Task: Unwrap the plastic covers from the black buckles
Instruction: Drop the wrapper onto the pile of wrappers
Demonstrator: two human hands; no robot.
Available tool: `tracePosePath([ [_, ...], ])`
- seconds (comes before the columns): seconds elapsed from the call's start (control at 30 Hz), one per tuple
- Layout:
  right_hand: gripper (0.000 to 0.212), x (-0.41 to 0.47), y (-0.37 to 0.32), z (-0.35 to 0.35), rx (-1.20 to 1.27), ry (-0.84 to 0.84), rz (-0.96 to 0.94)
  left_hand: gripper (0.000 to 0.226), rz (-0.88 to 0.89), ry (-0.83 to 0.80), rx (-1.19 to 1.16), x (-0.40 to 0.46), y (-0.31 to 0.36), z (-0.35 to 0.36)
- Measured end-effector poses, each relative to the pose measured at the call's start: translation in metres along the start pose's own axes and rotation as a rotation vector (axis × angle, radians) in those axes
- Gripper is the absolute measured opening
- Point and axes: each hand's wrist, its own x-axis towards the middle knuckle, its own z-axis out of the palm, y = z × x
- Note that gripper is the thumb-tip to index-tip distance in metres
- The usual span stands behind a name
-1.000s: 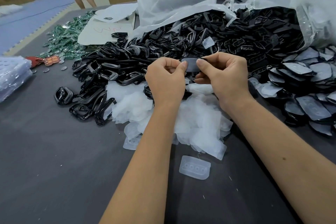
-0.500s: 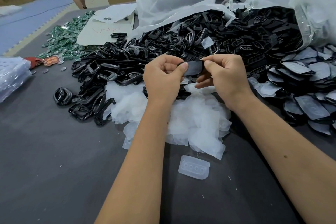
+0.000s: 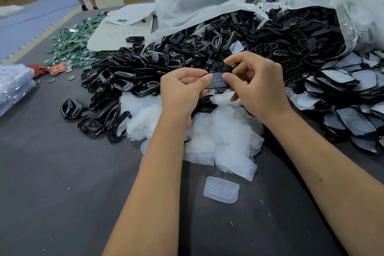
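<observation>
1. The left hand (image 3: pixel 182 89) is pinching one end of a wrapped black buckle (image 3: pixel 218 80), its thumb pressing on top.
2. The right hand (image 3: pixel 257 87) is pinching the buckle's other end, fingers (image 3: pixel 230 61) curled.
3. The buckle is hovering above a heap of loose clear covers (image 3: pixel 218 137) on the dark counter (image 3: pixel 62 183).
4. A pile of unwrapped black buckles (image 3: pixel 128 77) is lying to the left; wrapped ones (image 3: pixel 351 93) are lying to the right.

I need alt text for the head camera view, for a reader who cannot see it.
Two hands, left hand and right hand, pinch a black buckle in its clear plastic cover above a heap of removed covers. Piles of black buckles lie behind on a dark table.
</observation>
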Motion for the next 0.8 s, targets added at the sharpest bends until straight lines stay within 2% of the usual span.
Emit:
tracePosePath([
  [0.07,0.013,0.001,0.002,-0.001,-0.056,-0.075,-0.174,0.007,-0.058,0.003,-0.041,0.001,0.002,-0.003],
  [0.17,0.024,0.001,0.006,-0.002,-0.092,-0.199,-0.274,0.006,-0.173,-0.001,-0.122,0.006,0.008,-0.013],
  [0.3,0.017,0.002,0.008,0.001,-0.205,-0.129,-0.394,0.008,-0.288,-0.067,-0.22,0.01,0.013,-0.021],
  [0.37,0.012,0.002,0.006,0.004,-0.113,-0.086,-0.272,0.017,-0.301,-0.091,-0.329,0.01,0.014,-0.02],
  [0.43,0.008,0.002,0.002,0.006,0.16,-0.058,0.007,0.024,-0.285,-0.133,-0.4,0.009,0.014,-0.017],
  [0.5,0.01,0.004,-0.001,0.004,0.45,-0.077,0.285,0.017,-0.226,-0.196,-0.354,0.007,0.013,-0.013],
  [0.57,0.009,0.007,-0.003,0.001,0.57,-0.157,0.508,0.009,-0.172,-0.231,-0.305,0.004,0.011,-0.008],
  [0.63,0.008,0.008,-0.002,-0.003,0.63,-0.217,0.604,0.007,-0.157,-0.226,-0.289,0.003,0.01,-0.005],
  [0.8,0.013,0.008,-0.003,-0.007,0.816,-0.258,0.607,0.007,-0.199,-0.204,-0.344,0.003,0.01,-0.003],
])
